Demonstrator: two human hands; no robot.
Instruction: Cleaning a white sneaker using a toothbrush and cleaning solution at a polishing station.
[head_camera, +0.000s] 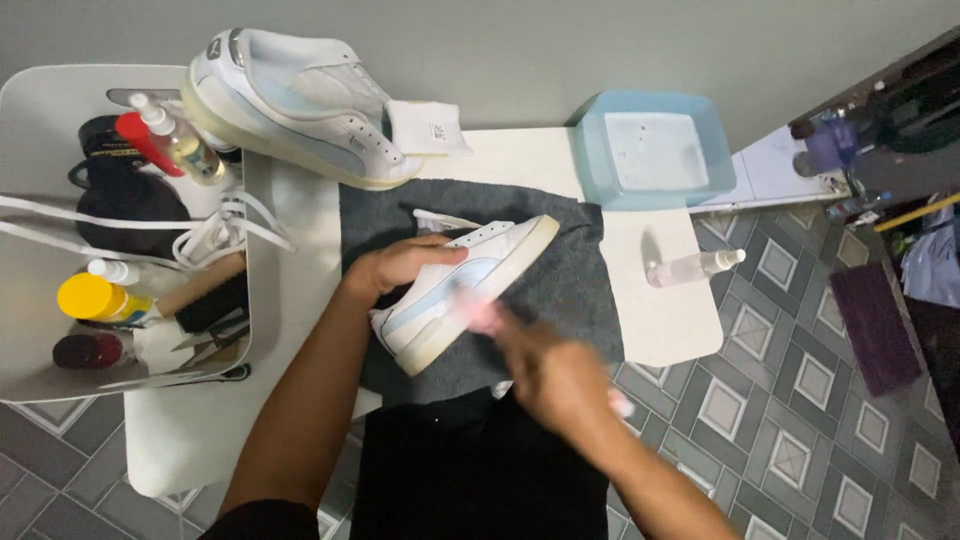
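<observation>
Now sneaker (470, 285) lies diag., toe upper-right.

white sneaker (470, 290), tilted, on grey towel (580, 270)

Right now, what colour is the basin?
Light blue basin, seen in the head view.
</observation>
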